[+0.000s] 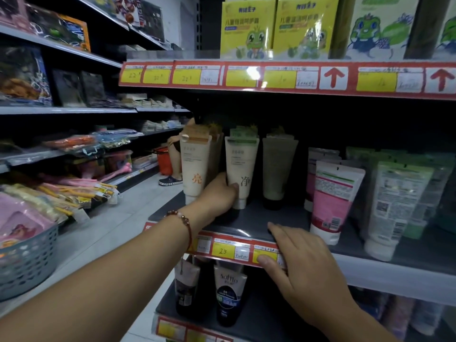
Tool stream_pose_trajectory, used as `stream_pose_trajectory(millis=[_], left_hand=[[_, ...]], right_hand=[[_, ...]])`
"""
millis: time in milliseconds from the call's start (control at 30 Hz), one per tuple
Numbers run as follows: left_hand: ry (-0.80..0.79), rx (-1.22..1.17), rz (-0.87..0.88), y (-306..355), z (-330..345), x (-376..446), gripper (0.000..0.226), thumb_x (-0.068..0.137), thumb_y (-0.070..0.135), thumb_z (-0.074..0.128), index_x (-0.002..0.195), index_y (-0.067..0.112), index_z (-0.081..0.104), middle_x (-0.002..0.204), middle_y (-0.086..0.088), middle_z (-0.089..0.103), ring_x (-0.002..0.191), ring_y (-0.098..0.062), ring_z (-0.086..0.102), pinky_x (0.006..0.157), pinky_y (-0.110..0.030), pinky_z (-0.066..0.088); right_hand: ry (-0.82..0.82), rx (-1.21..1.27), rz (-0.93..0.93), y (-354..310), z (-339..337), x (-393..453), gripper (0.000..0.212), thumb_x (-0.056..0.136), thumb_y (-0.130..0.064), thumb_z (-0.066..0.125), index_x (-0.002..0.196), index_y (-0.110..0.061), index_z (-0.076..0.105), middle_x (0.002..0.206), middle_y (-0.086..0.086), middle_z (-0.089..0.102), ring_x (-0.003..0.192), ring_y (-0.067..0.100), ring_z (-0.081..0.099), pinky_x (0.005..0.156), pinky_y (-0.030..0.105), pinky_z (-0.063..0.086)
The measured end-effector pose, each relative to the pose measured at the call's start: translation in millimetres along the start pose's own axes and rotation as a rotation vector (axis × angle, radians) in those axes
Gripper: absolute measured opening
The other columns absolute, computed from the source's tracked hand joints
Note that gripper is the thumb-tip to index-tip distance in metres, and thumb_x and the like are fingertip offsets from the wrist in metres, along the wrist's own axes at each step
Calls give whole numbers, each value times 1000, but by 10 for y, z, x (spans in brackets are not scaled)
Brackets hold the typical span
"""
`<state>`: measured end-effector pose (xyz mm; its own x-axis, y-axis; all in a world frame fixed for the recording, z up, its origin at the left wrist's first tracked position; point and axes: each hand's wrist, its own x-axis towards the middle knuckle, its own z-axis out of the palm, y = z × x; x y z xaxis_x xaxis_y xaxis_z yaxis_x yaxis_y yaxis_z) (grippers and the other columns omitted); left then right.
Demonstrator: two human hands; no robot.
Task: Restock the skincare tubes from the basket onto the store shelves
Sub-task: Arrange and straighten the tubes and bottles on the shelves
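L hand (218, 196): grip wrapped round lower part of white tube w/ green top (240, 169), thumb on front, fingers behind; tube upright, cap down, on middle shelf (259, 218).
R hand (303, 265): grip relaxed, fingers straight, resting on shelf front edge; thumb on yellow price tag (265, 255); holds nothing.
Tube nbrs: cream tube w/ orange char (193, 166) just left, dark olive tube (278, 166) just right, both upright.
Further right: pink tube (332, 201), pale green tube (392, 208), leaning.
Basket (27, 262): grey, far left, by aisle shelves.
Top shelf: yellow frog boxes (248, 28).
Lower shelf: dark tubes (228, 292).
L wrist: bead bracelet (183, 222).
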<state>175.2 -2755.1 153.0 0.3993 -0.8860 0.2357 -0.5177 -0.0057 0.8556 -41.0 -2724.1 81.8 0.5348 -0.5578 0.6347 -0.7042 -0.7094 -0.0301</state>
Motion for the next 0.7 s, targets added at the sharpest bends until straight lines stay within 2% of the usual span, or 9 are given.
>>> stream_pose_trajectory(millis=[100, 167, 267, 400, 533, 633, 700], left_hand=[[49, 74, -50, 31, 123, 33, 76, 78, 52, 72, 138, 15, 43, 138, -8, 50, 122, -26, 53, 97, -32, 46], [130, 205, -91, 79, 209, 19, 88, 72, 53, 78, 138, 12, 37, 139, -12, 41, 123, -31, 48, 97, -36, 44], [214, 287, -96, 105, 281, 25, 77, 75, 44, 80, 131, 10, 40, 136, -16, 44, 121, -34, 50, 94, -39, 47], [229, 279, -70, 46, 250, 124, 64, 77, 37, 79, 124, 9, 47, 131, -16, 54, 118, -34, 56, 94, -44, 51], [236, 279, -32, 30, 246, 200, 58, 78, 36, 78, 122, 9, 51, 127, -14, 60, 114, -32, 60, 90, -42, 53], [197, 231, -53, 12, 251, 265, 62, 74, 39, 80, 123, 10, 55, 125, -11, 63, 112, -30, 63, 90, -40, 55], [171, 156, -77, 3, 247, 266, 77, 60, 49, 81, 123, 12, 56, 123, -10, 66, 108, -28, 66, 88, -42, 57]], right_hand=[[21, 3, -6, -1, 20, -1, 65, 96, -65, 27, 134, -20, 54, 122, -8, 63, 105, 11, 57, 89, 28, 43], [42, -1, -14, 5, 25, 2, 65, 96, -65, 27, 133, -19, 55, 121, -7, 64, 104, 12, 58, 89, 28, 43], [62, -22, -31, 20, 26, -5, 64, 95, -63, 30, 132, -19, 57, 119, -7, 65, 103, 10, 58, 89, 25, 42], [83, -24, -41, 25, 65, -3, 63, 94, -63, 34, 132, -18, 57, 119, -7, 65, 103, 12, 58, 90, 26, 42], [105, -39, -45, 19, 48, -6, 64, 93, -64, 34, 130, -18, 58, 117, -7, 65, 101, 12, 59, 86, 29, 47], [89, -32, -48, 23, 28, -11, 64, 93, -63, 36, 131, -17, 58, 118, -6, 65, 102, 12, 59, 87, 29, 48], [77, -24, -48, 25, 18, -10, 64, 93, -63, 37, 133, -17, 56, 120, -6, 64, 103, 13, 59, 88, 29, 48]])
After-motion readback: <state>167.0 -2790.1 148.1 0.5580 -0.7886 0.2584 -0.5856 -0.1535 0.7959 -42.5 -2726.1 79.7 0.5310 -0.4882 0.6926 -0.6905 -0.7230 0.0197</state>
